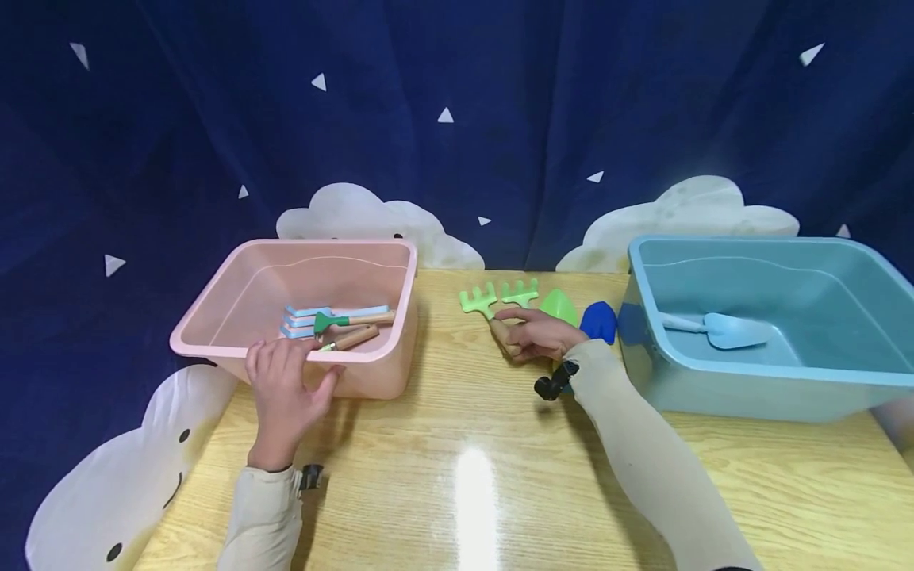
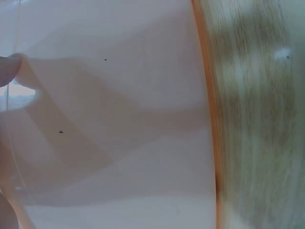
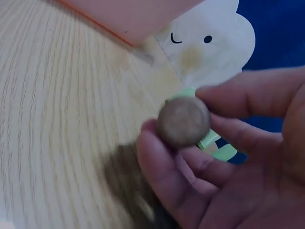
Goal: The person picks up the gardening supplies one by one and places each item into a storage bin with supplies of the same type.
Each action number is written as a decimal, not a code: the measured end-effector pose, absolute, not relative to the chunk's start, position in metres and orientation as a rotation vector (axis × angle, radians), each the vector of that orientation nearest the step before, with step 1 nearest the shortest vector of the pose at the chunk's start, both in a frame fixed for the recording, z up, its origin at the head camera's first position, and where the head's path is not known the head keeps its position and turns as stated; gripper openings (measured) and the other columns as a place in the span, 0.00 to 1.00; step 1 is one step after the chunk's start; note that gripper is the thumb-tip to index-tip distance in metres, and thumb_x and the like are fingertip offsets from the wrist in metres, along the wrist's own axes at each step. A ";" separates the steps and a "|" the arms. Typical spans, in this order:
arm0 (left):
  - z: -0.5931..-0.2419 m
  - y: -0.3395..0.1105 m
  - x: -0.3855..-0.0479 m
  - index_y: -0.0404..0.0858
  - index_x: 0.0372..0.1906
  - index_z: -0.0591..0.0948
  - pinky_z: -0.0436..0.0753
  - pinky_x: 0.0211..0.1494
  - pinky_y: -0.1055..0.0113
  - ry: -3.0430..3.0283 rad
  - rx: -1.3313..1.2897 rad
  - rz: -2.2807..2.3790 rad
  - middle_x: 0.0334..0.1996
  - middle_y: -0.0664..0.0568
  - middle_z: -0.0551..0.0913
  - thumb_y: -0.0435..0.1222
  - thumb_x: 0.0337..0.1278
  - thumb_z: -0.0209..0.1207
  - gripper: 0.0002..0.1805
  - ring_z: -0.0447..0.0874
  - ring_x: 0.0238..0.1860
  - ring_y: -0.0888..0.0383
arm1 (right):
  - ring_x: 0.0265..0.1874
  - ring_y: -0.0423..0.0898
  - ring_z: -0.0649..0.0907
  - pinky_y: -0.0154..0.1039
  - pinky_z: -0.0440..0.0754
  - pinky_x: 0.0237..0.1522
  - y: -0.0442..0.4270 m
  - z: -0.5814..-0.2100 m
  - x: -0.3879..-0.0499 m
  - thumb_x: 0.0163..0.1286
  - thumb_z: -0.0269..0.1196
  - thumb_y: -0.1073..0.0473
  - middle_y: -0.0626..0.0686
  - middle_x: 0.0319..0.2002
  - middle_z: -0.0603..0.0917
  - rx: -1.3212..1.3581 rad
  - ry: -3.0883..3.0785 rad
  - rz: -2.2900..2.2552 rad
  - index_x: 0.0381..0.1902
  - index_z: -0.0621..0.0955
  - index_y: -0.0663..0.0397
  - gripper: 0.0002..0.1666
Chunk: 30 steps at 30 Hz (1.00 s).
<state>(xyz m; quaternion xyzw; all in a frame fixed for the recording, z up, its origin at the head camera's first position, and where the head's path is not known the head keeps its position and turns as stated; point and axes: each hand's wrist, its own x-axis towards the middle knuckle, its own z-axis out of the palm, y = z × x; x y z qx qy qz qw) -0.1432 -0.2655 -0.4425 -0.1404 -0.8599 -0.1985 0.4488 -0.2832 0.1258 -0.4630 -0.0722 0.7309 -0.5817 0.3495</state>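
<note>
My left hand [image 1: 284, 392] grips the front rim of a pink bin [image 1: 378, 381], with its fingers over the edge and the thumb on the outside. In the bin lie a light-blue rake [image 1: 296, 323], a small green tool [image 1: 332, 321] with a wooden handle, and another wooden handle [image 1: 357, 338]. My right hand [image 1: 543, 336] pinches the wooden handle of a light-green hand rake [image 1: 480, 300]; the right wrist view shows the round handle end [image 3: 183, 122] between thumb and fingers. Beside it are a second green rake [image 1: 521, 293], a green shovel [image 1: 560, 306] and a blue shovel [image 1: 599, 321].
A blue bin [image 1: 785, 377] stands at the right, with a light-blue trowel [image 1: 739, 331] inside. Something blurred, skin-toned, shows at the far right edge. Behind the wooden table [image 1: 400, 476] hangs a dark blue curtain [image 1: 500, 47] with white clouds.
</note>
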 end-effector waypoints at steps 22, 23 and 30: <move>-0.443 -0.267 -0.143 0.32 0.42 0.80 0.57 0.64 0.38 -2.144 -0.322 -0.492 0.36 0.40 0.80 0.44 0.42 0.65 0.23 0.70 0.44 0.38 | 0.40 0.40 0.82 0.33 0.82 0.41 0.127 -0.472 -0.278 0.62 0.56 0.71 0.63 0.62 0.73 -0.235 1.843 -1.565 0.75 0.61 0.55 0.42; -0.443 -0.267 -0.143 0.32 0.42 0.80 0.57 0.64 0.38 -2.143 -0.322 -0.491 0.36 0.40 0.80 0.44 0.43 0.65 0.23 0.70 0.43 0.38 | 0.40 0.40 0.81 0.33 0.82 0.41 0.127 -0.472 -0.278 0.62 0.56 0.71 0.63 0.63 0.73 -0.234 1.845 -1.562 0.75 0.61 0.55 0.42; -0.443 -0.267 -0.143 0.33 0.43 0.81 0.57 0.65 0.39 -2.140 -0.327 -0.491 0.36 0.40 0.80 0.44 0.43 0.65 0.23 0.70 0.43 0.38 | 0.41 0.40 0.81 0.33 0.82 0.41 0.126 -0.473 -0.277 0.63 0.56 0.72 0.67 0.65 0.73 -0.247 1.844 -1.564 0.74 0.61 0.56 0.41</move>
